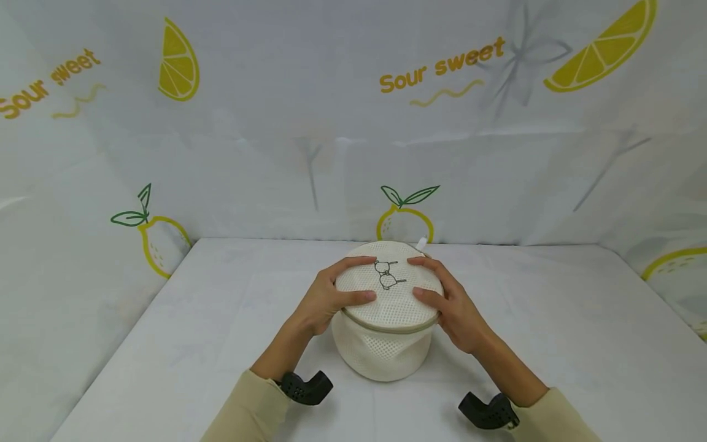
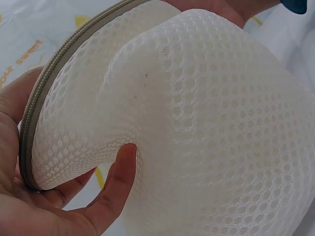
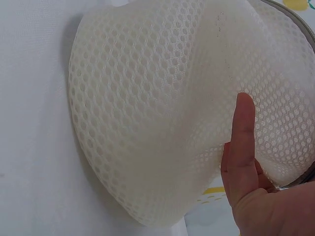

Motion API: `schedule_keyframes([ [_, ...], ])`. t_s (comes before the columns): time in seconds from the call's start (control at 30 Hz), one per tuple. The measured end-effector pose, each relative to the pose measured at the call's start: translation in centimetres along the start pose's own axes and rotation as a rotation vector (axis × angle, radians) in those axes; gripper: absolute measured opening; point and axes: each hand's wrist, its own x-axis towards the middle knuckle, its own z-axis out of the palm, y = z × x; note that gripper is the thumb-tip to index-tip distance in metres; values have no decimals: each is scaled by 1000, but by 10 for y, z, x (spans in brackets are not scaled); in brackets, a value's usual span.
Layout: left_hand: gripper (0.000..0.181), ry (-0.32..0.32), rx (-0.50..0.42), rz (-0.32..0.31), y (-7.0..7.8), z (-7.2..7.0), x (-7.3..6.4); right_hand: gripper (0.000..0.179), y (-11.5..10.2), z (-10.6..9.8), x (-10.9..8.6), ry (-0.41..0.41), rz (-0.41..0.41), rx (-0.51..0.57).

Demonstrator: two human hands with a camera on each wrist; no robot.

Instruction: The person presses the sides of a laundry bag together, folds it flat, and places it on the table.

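Note:
A white mesh laundry bag (image 1: 381, 353), round with a zipped lid, stands on the table. Its lid carries a small line drawing of glasses, and a beige zipper (image 2: 54, 69) runs round the rim. My left hand (image 1: 326, 294) grips the lid's left edge, thumb and index finger on top; in the left wrist view other fingers curl against the mesh below. On the opposite edge my right hand (image 1: 455, 307) grips the same way, with fingers (image 3: 243, 142) against the mesh side. The mesh wall is creased below the rim.
The bag stands on a white-covered table (image 1: 221, 344). Behind it hangs a white cloth backdrop (image 1: 259, 172) printed with lemons and lettering. A black wrist mount (image 1: 306, 388) sits on the left wrist and another black mount (image 1: 488, 412) on the right.

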Motion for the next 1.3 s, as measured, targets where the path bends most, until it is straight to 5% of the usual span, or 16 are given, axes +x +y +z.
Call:
schedule_keyframes([
  [0.4, 60, -71, -148, -3, -9, 1, 0, 44, 7, 2, 1, 5, -21, 58],
  [1.3, 63, -120, -197, -33, -20, -2, 1, 47, 19, 11, -1, 82, -13, 105],
])
